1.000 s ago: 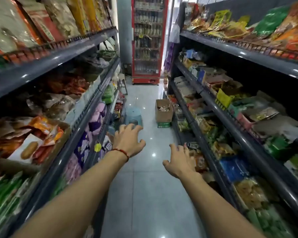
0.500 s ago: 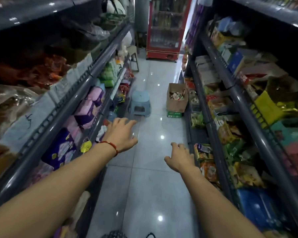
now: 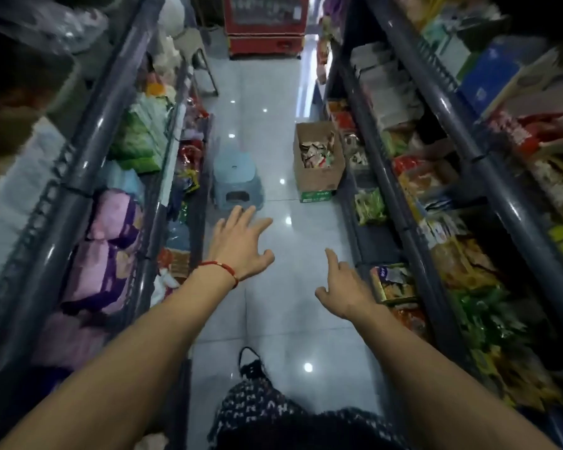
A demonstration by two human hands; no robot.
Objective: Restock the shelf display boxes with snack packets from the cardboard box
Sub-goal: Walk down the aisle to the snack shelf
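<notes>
An open cardboard box (image 3: pixel 319 177) with several snack packets (image 3: pixel 316 153) inside stands on the aisle floor against the right shelving, some way ahead of me. My left hand (image 3: pixel 241 245), with a red cord at the wrist, stretches forward with fingers spread and holds nothing. My right hand (image 3: pixel 345 287) also reaches forward, empty, fingers apart, beside the lowest right shelf. Display boxes of packets (image 3: pixel 394 282) line the right shelves (image 3: pixel 416 254). Both hands are well short of the cardboard box.
A light blue plastic stool (image 3: pixel 236 180) stands on the tiled floor left of the box. Left shelving (image 3: pixel 111 118) holds pink and purple packs and green bags. A red drinks fridge (image 3: pixel 265 24) closes the aisle's far end. My patterned clothing (image 3: pixel 260 407) shows at the bottom.
The view has tilted down and moved forward along the aisle. The box and stool are nearer. Both hands stay outstretched and empty.
</notes>
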